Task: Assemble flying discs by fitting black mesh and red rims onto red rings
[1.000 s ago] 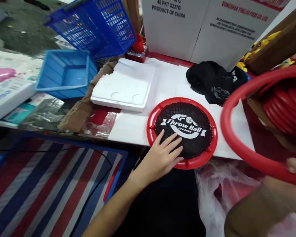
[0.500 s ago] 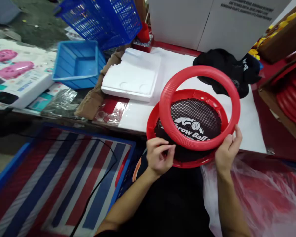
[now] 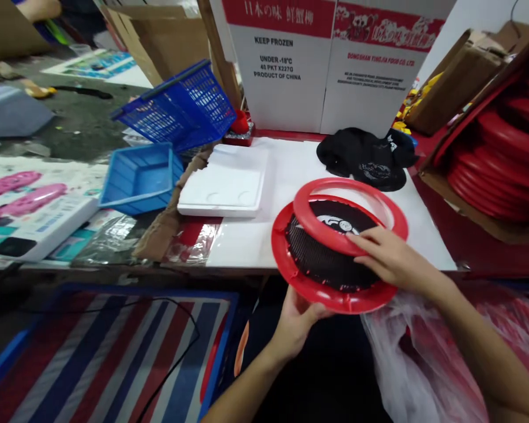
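My left hand (image 3: 296, 324) grips the lower rim of a red round frame (image 3: 284, 249), with its thumb near the underside edge. Black mesh (image 3: 311, 255) fills the frame, and a partly covered white print shows on it. Above the mesh sits a smooth red ring (image 3: 326, 235), tilted and overlapping the frame's far side. My right hand (image 3: 385, 255) holds the ring's near right edge, fingers stretched over it; its thumb is hidden. Beyond the ring, black mesh-like cloth pieces (image 3: 364, 158) with white print lie in a pile on a white sheet (image 3: 238, 241).
At right a carton holds stacked red rings (image 3: 489, 170). A white foam block (image 3: 224, 182), light blue bin (image 3: 136, 176) and dark blue basket (image 3: 187, 108) stand left. A printed white carton (image 3: 286, 88) rises behind. Clear plastic bags (image 3: 418, 352) hang at lower right.
My left hand has gone from a loose pinch over the rim to gripping the frame from below. My right hand has moved over the ring, which is now lower and flatter. The view has tilted up.
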`<state>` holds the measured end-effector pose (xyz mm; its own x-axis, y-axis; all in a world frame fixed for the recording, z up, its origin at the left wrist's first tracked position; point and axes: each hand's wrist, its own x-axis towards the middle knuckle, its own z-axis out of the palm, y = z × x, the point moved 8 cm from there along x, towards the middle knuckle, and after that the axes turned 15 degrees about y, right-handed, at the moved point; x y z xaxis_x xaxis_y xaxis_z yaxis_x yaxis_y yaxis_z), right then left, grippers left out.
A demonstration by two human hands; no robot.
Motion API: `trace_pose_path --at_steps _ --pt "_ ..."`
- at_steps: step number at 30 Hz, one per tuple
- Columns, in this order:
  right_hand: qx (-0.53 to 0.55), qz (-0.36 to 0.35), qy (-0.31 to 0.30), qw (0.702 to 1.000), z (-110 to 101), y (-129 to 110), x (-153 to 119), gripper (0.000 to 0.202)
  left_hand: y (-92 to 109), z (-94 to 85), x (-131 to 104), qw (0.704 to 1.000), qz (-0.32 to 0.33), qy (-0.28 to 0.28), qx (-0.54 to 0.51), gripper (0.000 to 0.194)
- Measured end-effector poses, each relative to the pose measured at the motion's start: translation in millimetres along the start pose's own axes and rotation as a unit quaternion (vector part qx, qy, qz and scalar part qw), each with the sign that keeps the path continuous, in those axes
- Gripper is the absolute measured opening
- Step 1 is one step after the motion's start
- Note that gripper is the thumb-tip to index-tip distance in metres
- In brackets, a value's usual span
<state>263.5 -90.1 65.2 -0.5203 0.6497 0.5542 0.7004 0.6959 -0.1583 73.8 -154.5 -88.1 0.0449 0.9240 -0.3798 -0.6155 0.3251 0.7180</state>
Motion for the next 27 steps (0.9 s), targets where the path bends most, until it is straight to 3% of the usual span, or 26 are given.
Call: trace_pose_path --at_steps 2,4,8,10,13,18,20,23,27 --pt "-0.009 0.013 0.097 0.995 -42 4 9 0.058 20 38.0 11 0.997 0.007 -0.045 -0.057 0.064" --pt "-0.003 0.027 0.150 0.988 -72 -6 9 0.066 32 69.2 16 0.993 0.028 -0.067 -0.097 0.055" --pt "0.010 -0.007 0.053 0.999 -77 -46 -1 0.074 35 106.8 12 0.986 0.080 -0.099 -0.104 0.042" --pt "0.023 0.002 0.025 0.999 -81 -53 -4 0.074 35 119.0 6 0.982 0.083 -0.151 -0.084 0.036" --pt "0.050 0.039 0.019 0.998 -94 -48 -2 0.070 40 127.2 5 0.977 0.053 -0.199 -0.063 0.038" --pt "0.048 0.067 0.074 0.994 -109 -45 13 0.065 61 122.5 11 0.992 0.055 -0.070 -0.094 0.052" --pt "0.044 0.075 0.094 0.992 -110 -46 17 0.062 67 129.2 -3 0.990 0.079 -0.069 -0.098 0.050" --pt "0.074 0.076 0.077 0.991 -108 -51 18 0.060 69 137.7 -32 0.988 0.093 -0.091 -0.082 0.044" --pt "0.140 0.105 0.088 0.981 -118 -56 15 0.064 76 139.4 -59 0.986 0.097 -0.114 -0.067 0.023"
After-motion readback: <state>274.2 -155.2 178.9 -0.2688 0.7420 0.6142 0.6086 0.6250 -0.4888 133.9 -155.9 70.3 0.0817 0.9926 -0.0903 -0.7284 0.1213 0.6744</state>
